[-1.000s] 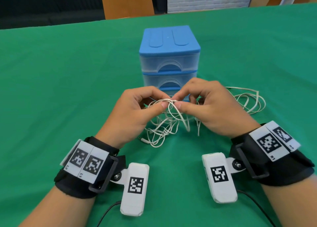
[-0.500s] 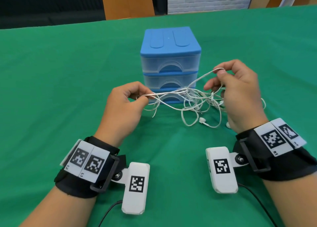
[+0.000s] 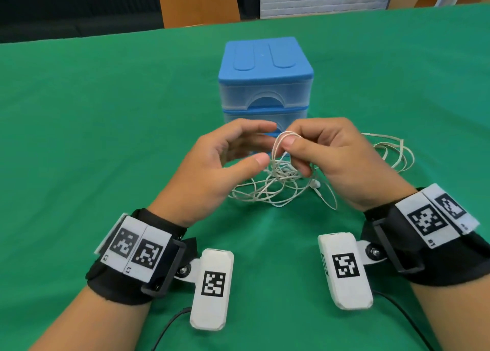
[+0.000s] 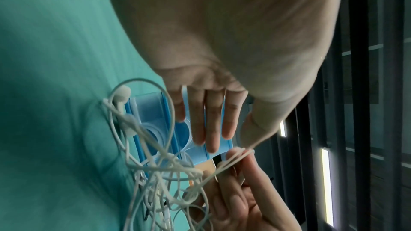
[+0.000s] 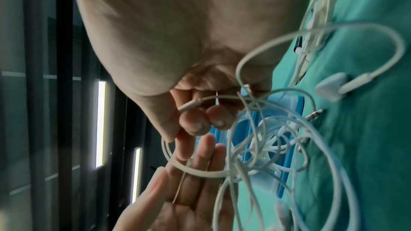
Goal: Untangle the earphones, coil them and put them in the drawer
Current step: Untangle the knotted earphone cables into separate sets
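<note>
A loop of the white earphones is pinched between the thumb and forefinger of the right hand, whose other fingers are curled under; the loop is lifted above the table, while the rest of the tangle hangs down and lies on the green cloth at 6 o'clock from the pinch. The left hand is held just at 9 o'clock of the loop with fingers straight and relaxed and the thumb extended toward the cord; nothing is gripped by it. In the left wrist view the straight fingers are seen spread in front of the drawer unit, with a strand running past the thumb; whether the thumb touches that strand cannot be told. In the right wrist view a thin strand is seen held by the curled fingertips, and one earbud is seen lying on the cloth at 3 o'clock of the hand. A second bundle of cord is spread on the table at 3 o'clock of the right hand. The blue drawer unit stands at 12 o'clock behind both hands, its drawers pushed in.
</note>
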A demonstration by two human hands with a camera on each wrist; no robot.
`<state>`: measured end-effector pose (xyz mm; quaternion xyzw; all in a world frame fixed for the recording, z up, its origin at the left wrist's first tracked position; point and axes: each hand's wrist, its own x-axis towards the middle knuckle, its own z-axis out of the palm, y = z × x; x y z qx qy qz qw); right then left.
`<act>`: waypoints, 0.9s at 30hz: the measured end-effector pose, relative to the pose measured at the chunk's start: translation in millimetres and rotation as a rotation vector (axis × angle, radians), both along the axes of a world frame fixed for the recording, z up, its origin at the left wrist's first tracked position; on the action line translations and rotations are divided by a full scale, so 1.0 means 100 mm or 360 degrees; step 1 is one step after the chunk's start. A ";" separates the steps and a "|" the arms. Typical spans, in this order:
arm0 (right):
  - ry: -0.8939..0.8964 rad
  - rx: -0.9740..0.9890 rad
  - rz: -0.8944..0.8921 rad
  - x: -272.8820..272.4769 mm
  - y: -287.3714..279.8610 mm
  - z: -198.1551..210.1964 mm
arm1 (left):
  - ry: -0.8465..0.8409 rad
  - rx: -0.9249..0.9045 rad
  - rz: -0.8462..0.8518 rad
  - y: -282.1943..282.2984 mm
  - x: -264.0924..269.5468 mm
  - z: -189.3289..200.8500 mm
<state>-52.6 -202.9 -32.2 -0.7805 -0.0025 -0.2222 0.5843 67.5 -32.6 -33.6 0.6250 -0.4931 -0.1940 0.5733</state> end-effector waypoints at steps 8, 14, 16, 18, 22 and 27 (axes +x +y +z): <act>-0.0321 0.0355 -0.0271 0.03 -0.02 0.04 | -0.0091 0.0171 -0.0009 -0.02 -0.01 -0.01; -0.0524 0.0739 -0.0639 -0.02 -0.17 0.10 | -0.0169 0.0131 0.0249 -0.04 0.06 -0.06; -0.0532 0.0735 -0.0798 -0.02 -0.21 0.09 | -0.0118 0.0084 0.0385 -0.05 0.10 -0.07; -0.0511 0.0697 -0.0928 0.00 -0.22 0.07 | -0.0033 -0.0011 0.0480 -0.04 0.13 -0.07; -0.0423 0.0693 -0.1056 -0.01 -0.24 0.06 | 0.0112 -0.0221 0.0505 -0.05 0.11 -0.02; -0.0342 0.0881 -0.0989 -0.05 -0.28 0.08 | 0.0354 -0.0341 0.0394 -0.04 0.11 -0.01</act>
